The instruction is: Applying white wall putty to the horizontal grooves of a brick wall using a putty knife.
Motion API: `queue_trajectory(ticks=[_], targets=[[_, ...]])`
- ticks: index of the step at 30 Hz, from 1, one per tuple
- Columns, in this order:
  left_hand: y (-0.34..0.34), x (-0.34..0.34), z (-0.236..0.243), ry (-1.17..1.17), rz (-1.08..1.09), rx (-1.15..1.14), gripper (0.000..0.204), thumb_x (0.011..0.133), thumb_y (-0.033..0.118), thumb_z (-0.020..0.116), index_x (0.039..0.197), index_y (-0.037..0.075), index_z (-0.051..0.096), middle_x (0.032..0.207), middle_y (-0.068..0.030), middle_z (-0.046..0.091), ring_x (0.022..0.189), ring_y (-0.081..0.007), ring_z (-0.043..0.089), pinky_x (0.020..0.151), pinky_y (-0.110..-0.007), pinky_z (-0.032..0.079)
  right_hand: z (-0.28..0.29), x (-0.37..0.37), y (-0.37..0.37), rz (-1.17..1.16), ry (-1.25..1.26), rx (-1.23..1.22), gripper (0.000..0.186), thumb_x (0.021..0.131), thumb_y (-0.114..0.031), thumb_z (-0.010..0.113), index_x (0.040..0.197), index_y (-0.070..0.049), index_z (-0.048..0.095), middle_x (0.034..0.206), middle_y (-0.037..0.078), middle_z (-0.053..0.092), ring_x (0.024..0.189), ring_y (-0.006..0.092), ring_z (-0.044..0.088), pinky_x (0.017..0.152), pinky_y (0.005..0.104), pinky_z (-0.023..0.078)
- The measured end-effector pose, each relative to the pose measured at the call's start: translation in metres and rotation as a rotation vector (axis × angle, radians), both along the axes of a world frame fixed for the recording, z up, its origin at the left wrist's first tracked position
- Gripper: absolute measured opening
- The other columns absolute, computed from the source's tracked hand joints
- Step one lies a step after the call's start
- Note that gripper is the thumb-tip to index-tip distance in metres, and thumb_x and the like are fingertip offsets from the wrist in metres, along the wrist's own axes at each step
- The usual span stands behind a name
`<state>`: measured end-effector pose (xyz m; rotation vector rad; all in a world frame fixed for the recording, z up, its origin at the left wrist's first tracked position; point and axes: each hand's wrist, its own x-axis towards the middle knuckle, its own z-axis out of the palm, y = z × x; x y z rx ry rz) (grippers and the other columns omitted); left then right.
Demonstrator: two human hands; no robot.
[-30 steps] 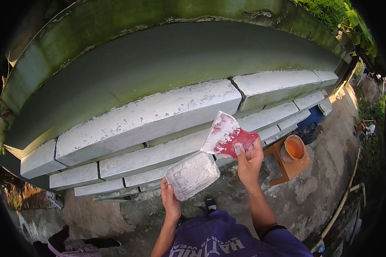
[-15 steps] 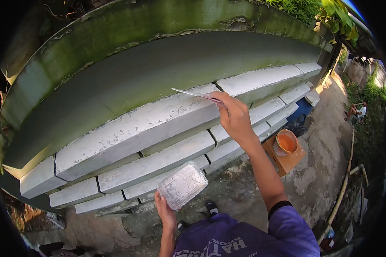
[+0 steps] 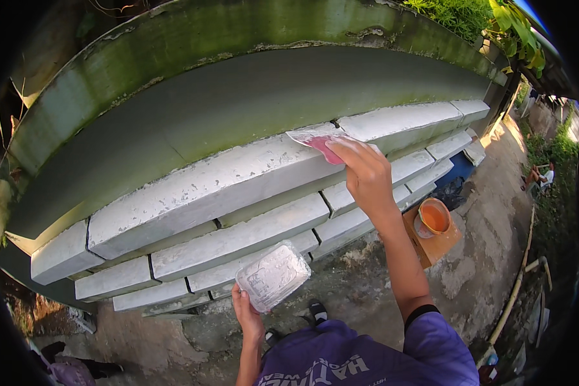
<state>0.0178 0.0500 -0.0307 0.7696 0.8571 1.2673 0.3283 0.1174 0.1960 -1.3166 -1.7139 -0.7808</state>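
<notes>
My right hand [image 3: 369, 172] pinches a pink putty scraper [image 3: 326, 148] whose whitish blade edge lies against the top of the upper white ledge [image 3: 202, 177], close to a dark joint. Gray patches mottle that ledge's top face. Lower down, my left hand [image 3: 246, 318] grips one corner of a rectangular tray [image 3: 274, 278] smeared with white paste. The tray is tilted up in front of the lower ledges [image 3: 238, 239]. My left thumb shows at its edge, and the other fingers are partly hidden beneath it.
Behind the ledges rises a curved, mossy wall [image 3: 238, 83]. An orange-lined bucket [image 3: 435, 216] stands on a brown box [image 3: 445, 247] at right, on rough concrete ground [image 3: 482, 212]. A bamboo pole [image 3: 520, 276] lies farther right. Another person [image 3: 545, 177] sits in the distance.
My right hand has moved slightly right and down, turning the scraper so its pink face shows and lies nearer the ledge. The left hand and tray stay nearly still. A purple shape appears at lower left.
</notes>
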Motion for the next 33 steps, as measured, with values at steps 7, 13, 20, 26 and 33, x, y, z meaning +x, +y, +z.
queue_trajectory(ticks=[7, 13, 20, 26, 33], targets=[[0.0, 0.002, 0.009, 0.047, 0.043, -0.005, 0.045, 0.103, 0.043, 0.043, 0.134, 0.011, 0.043, 0.11, -0.0028, 0.062, 0.085, -0.0132, 0.064, 0.053, -0.027, 0.049, 0.018, -0.03, -0.012, -0.115, -0.15, -0.244, 0.038, 0.077, 0.008, 0.057, 0.11, -0.005, 0.069, 0.107, 0.012, 0.07, 0.103, 0.0276, 0.063, 0.087, 0.0417, 0.047], [-0.001, -0.001, 0.008, 0.046, 0.064, -0.001, 0.044, 0.104, 0.042, 0.043, 0.135, 0.012, 0.044, 0.111, -0.0026, 0.062, 0.086, -0.0131, 0.065, 0.053, -0.027, 0.049, 0.028, -0.02, -0.01, -0.017, 0.01, -0.177, 0.033, 0.075, 0.007, 0.06, 0.105, -0.005, 0.069, 0.099, 0.012, 0.07, 0.096, 0.0286, 0.064, 0.088, 0.0424, 0.047], [-0.002, -0.013, -0.001, 0.004, 0.042, 0.007, 0.045, 0.104, 0.035, 0.044, 0.141, 0.011, 0.037, 0.121, -0.0064, 0.059, 0.092, -0.0157, 0.064, 0.056, -0.029, 0.052, 0.002, -0.052, -0.016, -0.173, -0.137, -0.202, 0.033, 0.075, 0.006, 0.061, 0.104, -0.007, 0.069, 0.098, 0.011, 0.07, 0.098, 0.0276, 0.065, 0.088, 0.0426, 0.047], [-0.004, -0.018, -0.002, -0.015, 0.033, 0.006, 0.045, 0.104, 0.035, 0.044, 0.141, 0.011, 0.037, 0.122, -0.0062, 0.058, 0.094, -0.0154, 0.064, 0.058, -0.03, 0.053, 0.025, -0.054, -0.02, -0.028, -0.043, -0.164, 0.033, 0.075, 0.004, 0.061, 0.105, -0.007, 0.069, 0.102, 0.009, 0.071, 0.097, 0.027, 0.065, 0.086, 0.0422, 0.047], [-0.004, -0.022, -0.008, 0.003, 0.062, 0.002, 0.046, 0.104, 0.035, 0.044, 0.142, 0.011, 0.037, 0.125, -0.007, 0.058, 0.097, -0.0159, 0.064, 0.059, -0.029, 0.053, 0.0, -0.057, 0.007, -0.23, -0.169, -0.205, 0.03, 0.081, -0.001, 0.06, 0.109, -0.007, 0.068, 0.105, 0.011, 0.072, 0.097, 0.0264, 0.067, 0.085, 0.0422, 0.046]])
